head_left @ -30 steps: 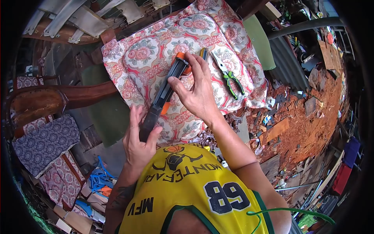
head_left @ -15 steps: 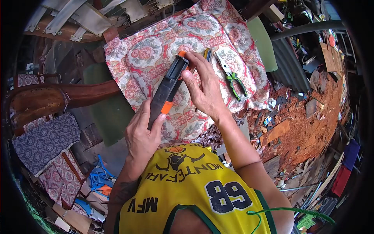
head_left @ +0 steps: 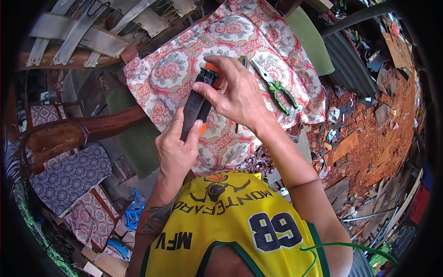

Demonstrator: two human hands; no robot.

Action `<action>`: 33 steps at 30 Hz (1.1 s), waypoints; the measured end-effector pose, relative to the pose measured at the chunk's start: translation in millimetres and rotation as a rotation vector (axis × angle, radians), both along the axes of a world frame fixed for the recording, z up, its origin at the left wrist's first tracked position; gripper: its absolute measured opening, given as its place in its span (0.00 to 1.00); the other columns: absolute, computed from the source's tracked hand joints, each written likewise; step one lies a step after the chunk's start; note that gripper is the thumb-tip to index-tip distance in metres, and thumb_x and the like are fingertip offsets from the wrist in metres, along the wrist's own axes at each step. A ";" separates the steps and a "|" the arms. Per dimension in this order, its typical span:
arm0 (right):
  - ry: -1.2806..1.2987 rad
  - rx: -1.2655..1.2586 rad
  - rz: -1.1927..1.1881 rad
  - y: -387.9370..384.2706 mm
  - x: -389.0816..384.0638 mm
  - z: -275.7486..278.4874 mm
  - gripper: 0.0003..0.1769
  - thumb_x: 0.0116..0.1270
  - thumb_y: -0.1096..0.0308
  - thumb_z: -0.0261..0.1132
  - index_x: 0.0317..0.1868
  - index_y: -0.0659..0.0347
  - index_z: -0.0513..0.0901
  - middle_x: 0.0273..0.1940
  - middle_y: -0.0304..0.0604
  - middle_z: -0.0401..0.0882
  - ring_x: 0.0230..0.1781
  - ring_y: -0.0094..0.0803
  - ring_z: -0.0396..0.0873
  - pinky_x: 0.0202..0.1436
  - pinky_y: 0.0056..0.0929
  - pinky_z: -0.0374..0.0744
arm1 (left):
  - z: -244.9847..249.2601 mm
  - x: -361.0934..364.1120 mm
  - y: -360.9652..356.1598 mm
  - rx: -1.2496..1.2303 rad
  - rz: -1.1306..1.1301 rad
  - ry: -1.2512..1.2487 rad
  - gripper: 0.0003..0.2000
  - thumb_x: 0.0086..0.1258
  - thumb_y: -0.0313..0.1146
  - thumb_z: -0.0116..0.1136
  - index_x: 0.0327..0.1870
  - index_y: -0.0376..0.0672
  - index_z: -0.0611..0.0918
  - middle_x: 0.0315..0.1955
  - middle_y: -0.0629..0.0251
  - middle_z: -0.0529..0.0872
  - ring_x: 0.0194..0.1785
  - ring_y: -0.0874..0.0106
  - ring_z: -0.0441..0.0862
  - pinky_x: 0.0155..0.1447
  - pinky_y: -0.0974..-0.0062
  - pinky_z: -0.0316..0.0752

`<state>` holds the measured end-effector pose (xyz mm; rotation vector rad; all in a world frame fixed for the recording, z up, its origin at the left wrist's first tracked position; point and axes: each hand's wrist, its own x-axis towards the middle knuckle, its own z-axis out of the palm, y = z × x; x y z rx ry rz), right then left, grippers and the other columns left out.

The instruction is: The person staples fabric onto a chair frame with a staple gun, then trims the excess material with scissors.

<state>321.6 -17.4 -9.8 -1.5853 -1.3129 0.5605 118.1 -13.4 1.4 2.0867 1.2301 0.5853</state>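
A black and orange staple gun [head_left: 195,111] is held over a flowered cushion cover [head_left: 230,30]. My left hand [head_left: 176,145] is closed round its lower end, thumb on one side and fingers on the other. My right hand [head_left: 237,94] grips the upper end, with its thumb across the black body and its fingers curled over the orange end. Part of the tool is hidden behind the right hand. Right of that hand, green-and-black pliers [head_left: 282,97] lie on the fabric. A yellow and dark tool [head_left: 243,61] shows partly behind the right fingers.
A wooden frame with woven straps [head_left: 78,37] stands at the upper left. Below it is a curved wooden chair arm [head_left: 106,127]. Patterned cushions [head_left: 71,177] lie at the left. Scraps and reddish debris [head_left: 369,134] cover the ground at the right.
My right thumb has moved from beside the tool's slot onto its black body, and the right hand has closed further over the upper end. The view has shifted slightly.
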 end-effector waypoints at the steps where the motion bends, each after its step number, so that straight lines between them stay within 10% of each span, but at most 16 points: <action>1: 0.012 0.085 -0.031 2.5 -3.1 -6.3 0.20 0.63 0.61 0.77 0.48 0.69 0.87 0.50 0.54 0.86 0.47 0.53 0.86 0.51 0.44 0.85 | -0.4 1.0 0.0 0.001 -0.001 0.003 0.22 0.72 0.32 0.71 0.63 0.32 0.82 0.41 0.43 0.91 0.42 0.49 0.92 0.44 0.59 0.85; 11: -0.079 0.137 -0.080 10.2 -4.0 -14.3 0.15 0.62 0.60 0.76 0.40 0.65 0.89 0.37 0.50 0.87 0.40 0.49 0.87 0.45 0.43 0.84 | -5.3 -39.1 27.7 -0.782 -0.015 -0.413 0.22 0.88 0.42 0.51 0.66 0.30 0.82 0.48 0.64 0.90 0.48 0.84 0.84 0.52 0.83 0.79; 24: -0.143 0.164 -0.110 13.2 -1.9 -19.5 0.18 0.62 0.56 0.76 0.41 0.63 0.89 0.34 0.51 0.87 0.38 0.50 0.87 0.45 0.44 0.83 | -15.2 -27.7 47.4 -1.177 0.075 -0.411 0.25 0.86 0.56 0.49 0.59 0.40 0.83 0.43 0.67 0.88 0.47 0.81 0.85 0.50 0.79 0.81; 33: -0.190 0.221 -0.163 17.5 -7.8 -18.7 0.11 0.63 0.62 0.75 0.34 0.62 0.87 0.33 0.49 0.86 0.40 0.49 0.85 0.45 0.45 0.82 | -27.5 -22.0 45.5 -0.850 0.001 -0.359 0.28 0.84 0.59 0.53 0.46 0.37 0.88 0.36 0.70 0.87 0.35 0.83 0.81 0.40 0.81 0.74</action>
